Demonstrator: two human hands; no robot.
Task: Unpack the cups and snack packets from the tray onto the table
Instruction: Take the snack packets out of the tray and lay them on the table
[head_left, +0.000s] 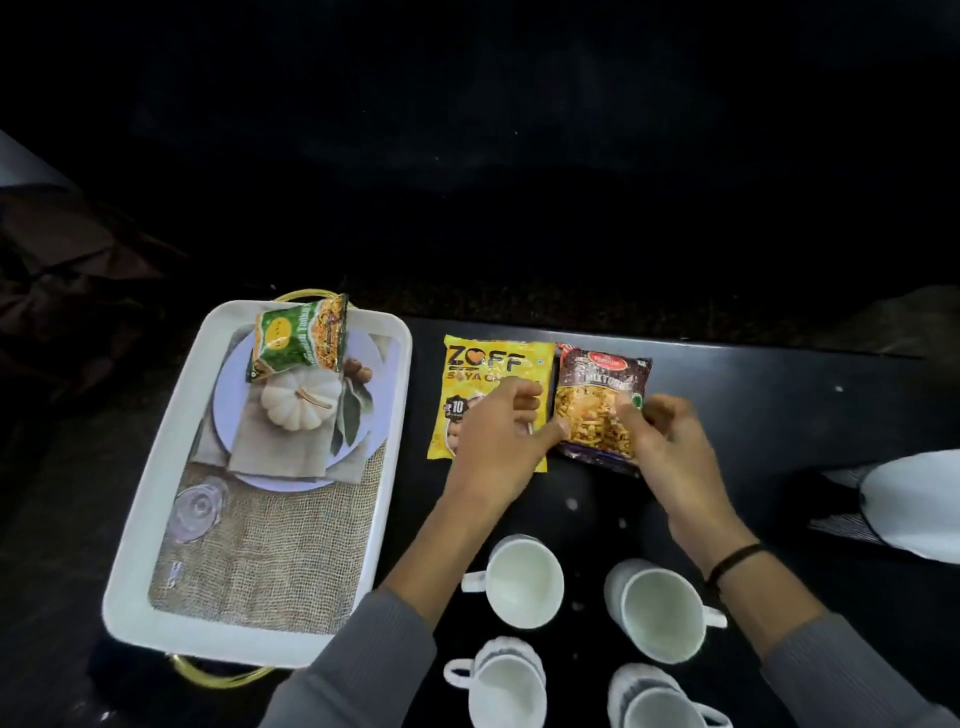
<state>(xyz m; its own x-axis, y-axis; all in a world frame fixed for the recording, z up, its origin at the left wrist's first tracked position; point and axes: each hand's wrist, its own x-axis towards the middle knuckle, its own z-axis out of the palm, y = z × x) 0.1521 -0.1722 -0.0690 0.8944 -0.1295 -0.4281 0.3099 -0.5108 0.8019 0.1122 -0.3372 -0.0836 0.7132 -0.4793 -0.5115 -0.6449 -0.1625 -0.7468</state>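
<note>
A white tray (156, 467) with gold handles sits at the left, and a green snack packet (298, 335) lies at its far end. On the black table (779, 415) a yellow snack packet (488, 364) and a dark brown snack packet (592, 410) lie side by side. My left hand (498, 431) hovers over the yellow packet with fingers loosely apart, its thumb at the brown packet's left edge. My right hand (665, 447) pinches the brown packet's right edge. Several white cups stand upright near me, such as one cup (524, 582) and another cup (660, 613).
A white and striped cloth-like object (914, 499) lies at the table's right edge. The tray's floor shows a printed picture of a pumpkin and burlap. Beyond the table's far edge everything is dark.
</note>
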